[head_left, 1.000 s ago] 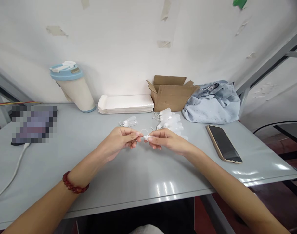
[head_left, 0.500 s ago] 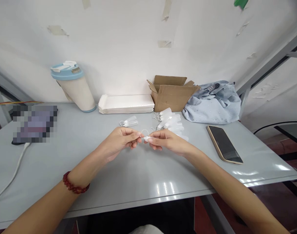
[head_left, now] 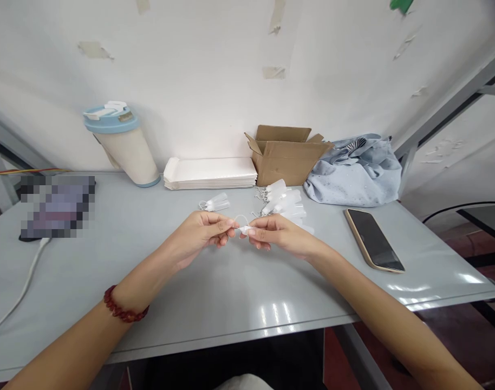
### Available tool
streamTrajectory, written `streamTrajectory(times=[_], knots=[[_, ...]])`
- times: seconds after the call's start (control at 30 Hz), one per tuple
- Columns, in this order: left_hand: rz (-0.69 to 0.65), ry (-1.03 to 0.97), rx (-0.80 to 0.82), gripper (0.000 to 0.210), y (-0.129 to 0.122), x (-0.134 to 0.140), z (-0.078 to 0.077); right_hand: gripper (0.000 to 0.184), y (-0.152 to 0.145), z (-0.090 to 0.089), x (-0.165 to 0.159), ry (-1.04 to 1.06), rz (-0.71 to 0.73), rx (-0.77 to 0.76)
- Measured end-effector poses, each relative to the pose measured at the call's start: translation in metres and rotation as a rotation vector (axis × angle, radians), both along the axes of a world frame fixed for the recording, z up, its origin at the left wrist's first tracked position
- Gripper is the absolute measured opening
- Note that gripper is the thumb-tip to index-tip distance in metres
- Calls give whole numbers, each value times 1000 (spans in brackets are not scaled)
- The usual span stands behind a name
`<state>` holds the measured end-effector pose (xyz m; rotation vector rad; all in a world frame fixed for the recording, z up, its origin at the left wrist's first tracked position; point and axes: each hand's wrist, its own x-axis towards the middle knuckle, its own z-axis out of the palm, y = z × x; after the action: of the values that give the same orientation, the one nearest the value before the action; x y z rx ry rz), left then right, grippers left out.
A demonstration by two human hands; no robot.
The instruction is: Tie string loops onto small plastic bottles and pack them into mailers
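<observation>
My two hands meet over the grey table (head_left: 207, 309), and one string of red beads (head_left: 118, 311) circles my left wrist. My left hand (head_left: 202, 237) is nearly closed, thumb and forefinger pinching a thin pale cord (head_left: 242, 216), the other fingers curled under. My right hand (head_left: 280, 236) is just as narrow, thumb and forefinger pressed together on one small white piece (head_left: 244, 230), most of it hidden by my fingers. The cord arches across the gap between my hands, and the white piece sits in that gap, above the tabletop.

Off to my right lies one phone (head_left: 375, 240), screen up. To my left is one blurred-out device (head_left: 60, 208) with one white cable (head_left: 30, 287) running from it.

Just beyond my fingers I count two small bottles (head_left: 217, 202) lying side by side; to their right is a heap of similar bottles (head_left: 287, 203), too overlapped for me to number.

Farther back stand one tumbler (head_left: 123, 149) with a blue lid, one stack of white envelopes (head_left: 210, 170) whose layers I can't count, one open cardboard box (head_left: 286, 162) and one bundle of pale blue cloth (head_left: 355, 176). Behind them all is the white wall (head_left: 199, 65).
</observation>
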<state>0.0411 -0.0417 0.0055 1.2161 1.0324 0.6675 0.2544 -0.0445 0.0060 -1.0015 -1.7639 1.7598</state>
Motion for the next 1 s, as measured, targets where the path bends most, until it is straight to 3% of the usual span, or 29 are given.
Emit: streamTrajectory(times=[0.33, 0.53, 0.73, 1.0], knots=[[-2, 17, 22, 27, -2, 0, 0, 34, -1, 0, -1, -28, -14, 11], [106, 199, 172, 29, -5, 8, 2, 33, 0, -4, -2, -70, -30, 66], [130, 307, 216, 30, -10, 13, 1, 38, -2, -8, -5, -104, -48, 99], [92, 276, 226, 30, -9, 13, -8, 38, -4, -9, -7, -154, -54, 122]])
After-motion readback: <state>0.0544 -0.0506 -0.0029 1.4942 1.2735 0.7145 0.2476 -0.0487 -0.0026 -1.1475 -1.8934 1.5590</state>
